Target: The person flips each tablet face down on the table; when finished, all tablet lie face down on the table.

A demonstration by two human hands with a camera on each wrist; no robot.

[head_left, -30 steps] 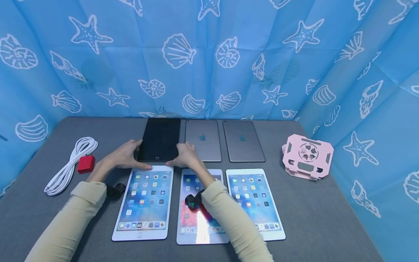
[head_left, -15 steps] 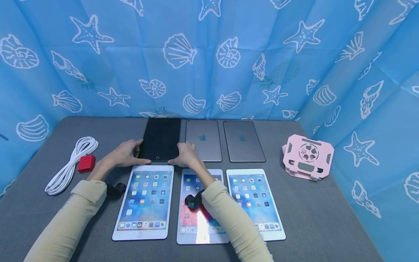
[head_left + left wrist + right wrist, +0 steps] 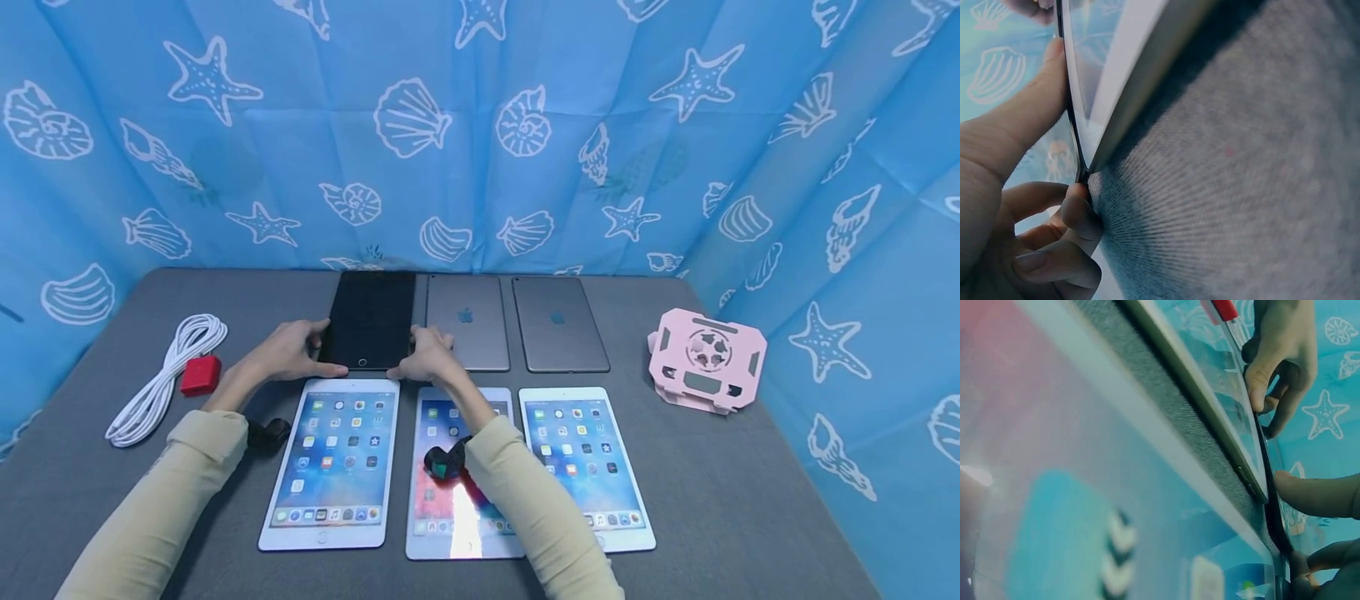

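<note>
Together, the left hand (image 3: 288, 354) and right hand (image 3: 430, 356) grip a black-screened tablet (image 3: 371, 321) by its near corners, between them at the counter's (image 3: 720, 500) back; a red block (image 3: 201, 376) sits left of the left hand, a gray tablet (image 3: 468, 312) beyond the right.

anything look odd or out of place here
I see no spill or damage. One mismatch in the back row: the black tablet lies face up, while the middle gray tablet and right gray tablet show their backs.
</note>
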